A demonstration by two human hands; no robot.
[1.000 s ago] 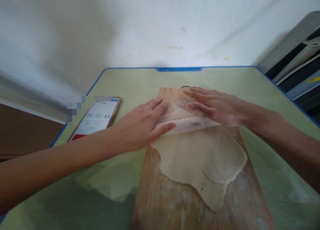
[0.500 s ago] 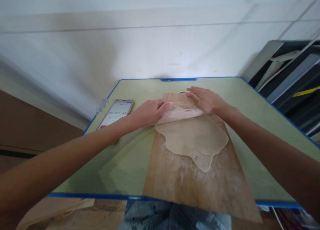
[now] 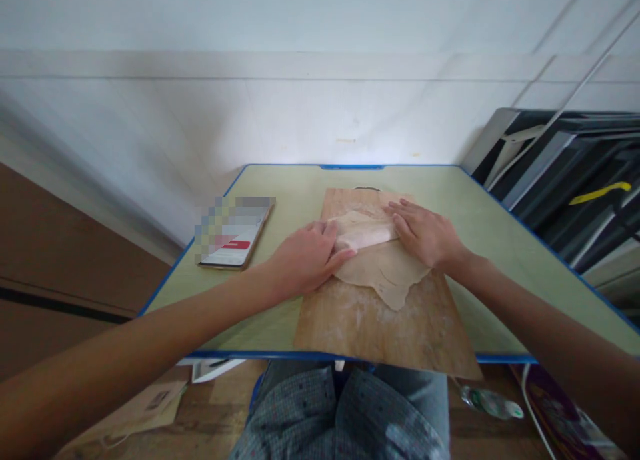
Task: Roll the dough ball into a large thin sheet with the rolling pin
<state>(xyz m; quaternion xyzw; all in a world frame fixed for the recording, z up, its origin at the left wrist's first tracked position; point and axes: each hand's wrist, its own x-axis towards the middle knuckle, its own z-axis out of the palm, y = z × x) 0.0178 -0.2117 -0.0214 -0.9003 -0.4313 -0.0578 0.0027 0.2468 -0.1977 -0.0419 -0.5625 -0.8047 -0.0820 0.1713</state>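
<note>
Dough sheet (image 3: 383,265) under rolling pin (image 3: 371,237), between 2 hands (image 3: 307,257) (image 3: 429,237), both unclenched, laid over pin's ends

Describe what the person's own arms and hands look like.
The left hand and right hand are gloveless, with no ring, watch or bracelet visible. The left forearm and right forearm are slender and bare, with no sleeve or cable in view and no marking that can be made out.

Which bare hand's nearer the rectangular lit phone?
Left bare hand, at the end of the white cylindrical rolling pin nearer the phone; the right bare hand is at the other.
</note>
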